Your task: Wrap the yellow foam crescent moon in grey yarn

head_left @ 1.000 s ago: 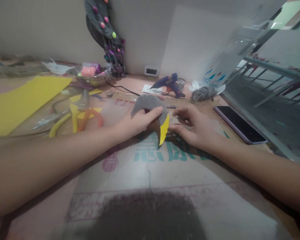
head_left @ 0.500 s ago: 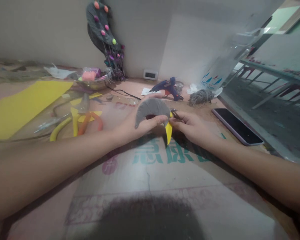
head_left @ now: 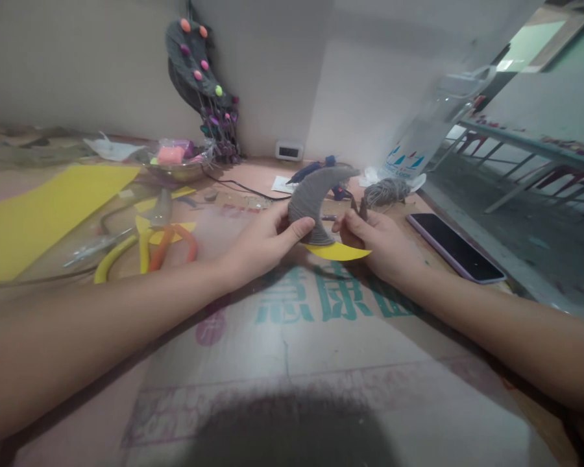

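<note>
My left hand (head_left: 272, 240) grips a crescent moon shape (head_left: 307, 202) by its outer curve, thumb pressed on the front. Grey yarn wraps most of the crescent; its lower tip (head_left: 340, 251) is bare yellow and points right. The upper grey tip reaches up and right. My right hand (head_left: 370, 237) is closed just right of the crescent, near the yellow tip. Between its fingers a small dark brownish-grey piece (head_left: 359, 209) sticks up, too blurred to name. A ball of grey yarn (head_left: 387, 192) lies beyond the right hand.
Pliers with yellow (head_left: 117, 257) and orange (head_left: 161, 250) handles and a yellow sheet (head_left: 53, 211) lie left. A blue glue gun (head_left: 307, 172) is partly hidden behind the crescent. A phone (head_left: 455, 248) lies right, near the table edge. A decorated grey crescent (head_left: 189, 68) hangs at the back.
The crescent has turned in my left hand: its yellow tip swung from pointing down to pointing right, its curve now opening right. My right hand has come off the yellow part.
</note>
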`<state>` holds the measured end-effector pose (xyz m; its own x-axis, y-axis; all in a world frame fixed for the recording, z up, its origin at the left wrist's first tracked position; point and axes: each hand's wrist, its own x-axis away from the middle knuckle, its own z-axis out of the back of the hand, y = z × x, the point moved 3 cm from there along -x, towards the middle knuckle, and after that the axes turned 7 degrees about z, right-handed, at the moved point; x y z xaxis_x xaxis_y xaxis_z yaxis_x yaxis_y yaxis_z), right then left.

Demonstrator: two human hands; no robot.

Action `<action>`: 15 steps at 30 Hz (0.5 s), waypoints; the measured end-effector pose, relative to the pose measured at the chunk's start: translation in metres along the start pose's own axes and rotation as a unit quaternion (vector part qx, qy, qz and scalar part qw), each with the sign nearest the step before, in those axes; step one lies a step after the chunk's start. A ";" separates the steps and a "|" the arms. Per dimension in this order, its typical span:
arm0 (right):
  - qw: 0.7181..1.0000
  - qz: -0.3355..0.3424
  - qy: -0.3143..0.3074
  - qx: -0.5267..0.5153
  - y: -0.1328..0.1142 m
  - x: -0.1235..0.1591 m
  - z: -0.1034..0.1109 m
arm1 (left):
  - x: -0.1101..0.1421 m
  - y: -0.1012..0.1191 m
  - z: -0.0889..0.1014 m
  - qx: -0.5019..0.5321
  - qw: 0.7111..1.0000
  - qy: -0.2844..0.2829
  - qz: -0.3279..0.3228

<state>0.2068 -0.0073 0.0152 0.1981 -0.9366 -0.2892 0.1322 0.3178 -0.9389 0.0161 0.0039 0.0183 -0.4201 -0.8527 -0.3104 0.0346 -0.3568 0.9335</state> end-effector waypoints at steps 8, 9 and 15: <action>0.988 0.004 -0.123 0.097 -0.011 0.000 -0.009 | -0.001 -0.004 0.002 -0.027 0.999 0.009 0.034; 0.985 0.002 -0.133 0.108 -0.013 0.001 -0.010 | -0.001 -0.004 0.002 -0.032 0.999 0.010 0.033; 0.989 -0.006 -0.096 0.115 -0.010 0.000 -0.010 | -0.003 -0.005 0.004 -0.047 0.998 0.034 0.029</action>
<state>0.1960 -0.0125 0.0230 0.3726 -0.9022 -0.2174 0.3488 0.3532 -0.8681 0.0135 0.0095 0.0153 -0.3519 -0.8959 -0.2713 0.1433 -0.3380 0.9302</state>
